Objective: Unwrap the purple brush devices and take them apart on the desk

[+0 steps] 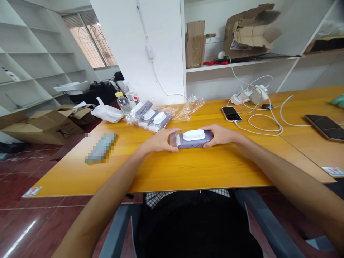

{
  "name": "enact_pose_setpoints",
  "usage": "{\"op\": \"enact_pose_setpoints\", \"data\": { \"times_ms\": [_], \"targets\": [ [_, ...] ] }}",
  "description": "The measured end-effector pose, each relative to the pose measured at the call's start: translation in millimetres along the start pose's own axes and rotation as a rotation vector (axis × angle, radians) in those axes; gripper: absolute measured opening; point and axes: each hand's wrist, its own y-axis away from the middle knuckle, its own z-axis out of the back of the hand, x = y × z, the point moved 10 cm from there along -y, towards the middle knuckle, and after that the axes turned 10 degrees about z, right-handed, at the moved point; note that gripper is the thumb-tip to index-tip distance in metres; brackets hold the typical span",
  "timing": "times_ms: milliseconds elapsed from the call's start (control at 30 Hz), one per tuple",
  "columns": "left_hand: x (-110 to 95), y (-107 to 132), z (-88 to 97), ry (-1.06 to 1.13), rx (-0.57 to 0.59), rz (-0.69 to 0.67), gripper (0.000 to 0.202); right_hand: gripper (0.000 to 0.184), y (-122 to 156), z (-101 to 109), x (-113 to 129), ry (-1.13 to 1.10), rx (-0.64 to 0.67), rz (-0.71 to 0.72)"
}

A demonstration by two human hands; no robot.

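Yellow tabletop spreads beneath a purple-grey case topped by a white brush, held lengthwise between the left grip, clasping 1 end, and the right grip, clasping the other.

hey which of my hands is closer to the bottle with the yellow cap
Left. Your left hand holds the left end of the purple case, nearer you than the bottle and to its right; your right hand holds the other end, farther right.

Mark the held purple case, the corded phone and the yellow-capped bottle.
Purple case [194, 144]: head view, front side.
Corded phone [231, 114]: head view, middle of screen.
Yellow-capped bottle [124, 104]: head view, clear body.
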Motion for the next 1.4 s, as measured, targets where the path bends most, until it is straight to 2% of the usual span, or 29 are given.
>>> {"op": "enact_pose_setpoints", "data": {
  "times_ms": [133, 200, 300, 467, 667, 767, 933, 1067, 1167, 1233, 1300, 1400],
  "targets": [
    [31, 2, 13.6, -0.006, -0.007, 0.090, 0.093, 0.077, 11, 19, -28, 0.011, -0.033, -0.065],
    [37, 2, 16.7, -0.010, -0.004, 0.108, 0.088, 0.079, 14, 27, -39, 0.028, -0.052, -0.087],
    [31, 3, 17.8, 0.011, -0.015, 0.092, 0.082, 0.079, 13, 30, -43, 0.057, -0.065, -0.094],
    [20, 1, 17.3, 0.072, -0.063, 0.046, 0.078, 0.075, 9, 25, -35, 0.050, -0.046, -0.062],
    [27, -3, 11.9, 0.210, -0.188, 0.028, 0.073, 0.078, 9, 24, -33, 0.097, -0.038, -0.052],
    [29, -5, 6.1, 0.107, -0.219, 0.029, 0.079, 0.082, 9, 22, -33, 0.122, -0.011, -0.053],
    [33, -8, -1.5, -0.066, -0.201, 0.024, 0.082, 0.088, 9, 20, -36, 0.148, 0.022, -0.063],
    [20, -5, 2.2, -0.113, -0.257, -0.047, 0.080, 0.088, 9, 19, -34, 0.147, 0.030, -0.047],
    [-4, 2, 12.9, -0.114, -0.366, -0.134, 0.063, 0.088, 9, 17, -32, 0.171, 0.029, -0.037],
    [-17, 6, 18.7, -0.079, -0.412, -0.143, 0.050, 0.088, 9, 15, -30, 0.188, 0.025, -0.031],
    [-24, 5, 16.4, -0.015, -0.364, -0.116, 0.041, 0.090, 8, 12, -27, 0.190, 0.034, -0.019],
    [-31, 3, 2.3, 0.042, -0.193, -0.099, 0.030, 0.095, 8, 8, -23, 0.169, 0.049, -0.022]
  ]
}}
